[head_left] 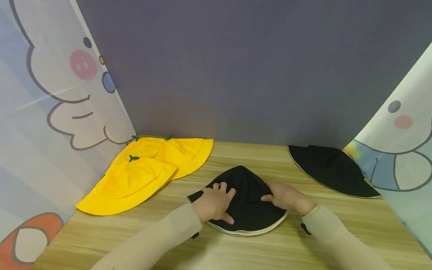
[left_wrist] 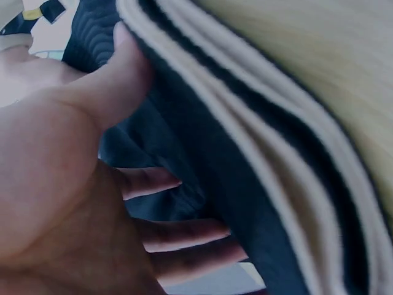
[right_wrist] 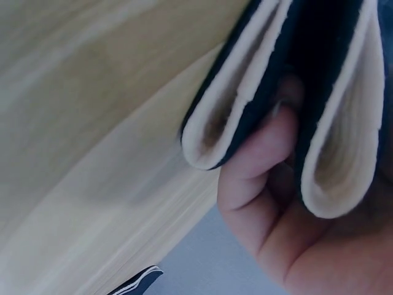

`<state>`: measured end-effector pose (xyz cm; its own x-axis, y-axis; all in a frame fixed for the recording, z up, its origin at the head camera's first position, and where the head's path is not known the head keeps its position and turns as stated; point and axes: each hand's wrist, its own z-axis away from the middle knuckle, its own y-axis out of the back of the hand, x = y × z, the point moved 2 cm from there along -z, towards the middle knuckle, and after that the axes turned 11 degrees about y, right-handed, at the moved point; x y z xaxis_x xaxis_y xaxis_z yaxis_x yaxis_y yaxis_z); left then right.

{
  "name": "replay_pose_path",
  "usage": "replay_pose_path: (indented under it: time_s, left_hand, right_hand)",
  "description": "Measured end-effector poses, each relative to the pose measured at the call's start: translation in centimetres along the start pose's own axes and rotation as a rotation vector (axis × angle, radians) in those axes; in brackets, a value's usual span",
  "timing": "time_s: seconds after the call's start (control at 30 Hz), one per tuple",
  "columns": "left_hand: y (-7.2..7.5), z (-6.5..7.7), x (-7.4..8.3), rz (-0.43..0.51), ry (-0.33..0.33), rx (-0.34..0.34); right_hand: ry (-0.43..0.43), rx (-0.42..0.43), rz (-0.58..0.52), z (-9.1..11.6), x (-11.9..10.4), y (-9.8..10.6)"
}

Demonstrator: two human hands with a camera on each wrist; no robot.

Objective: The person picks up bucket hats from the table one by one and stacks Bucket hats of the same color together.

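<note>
Two folded black bucket hats (head_left: 248,206) with pale rims lie stacked on the table in front of me, crown pointing away. My left hand (head_left: 214,202) rests on the left part of the upper hat, fingers spread and thumb near the front brim. In the left wrist view the layered pale edges (left_wrist: 295,123) of both hats run past the thumb. My right hand (head_left: 285,195) grips the right side of the upper hat, thumb on top. Its curled finger (right_wrist: 264,144) reaches between the lower hat (right_wrist: 199,144) and the upper hat (right_wrist: 334,190) in the right wrist view.
Several yellow hats (head_left: 128,187) with green sprout tips lie overlapped at the back left. Another folded black hat (head_left: 332,168) lies at the back right against the printed side panel (head_left: 398,161). A grey panel (head_left: 236,75) stands behind the wooden table (head_left: 243,150).
</note>
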<state>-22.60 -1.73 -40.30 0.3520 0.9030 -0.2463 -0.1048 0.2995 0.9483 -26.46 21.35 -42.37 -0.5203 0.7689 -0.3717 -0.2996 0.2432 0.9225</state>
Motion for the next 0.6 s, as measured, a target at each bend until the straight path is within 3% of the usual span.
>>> replay_pose_path:
  time_s: [0.3,0.6]
  left_hand:
    - [1.2,-0.4,0.3,-0.025,0.057,-0.107]
    - [1.2,-1.2,0.9,-0.042,0.092,-0.137]
  right_hand:
    - [-0.006,-0.010,0.016,-0.3,-0.2,0.1]
    - [-0.003,0.015,-0.001,0.0,0.0,-0.1]
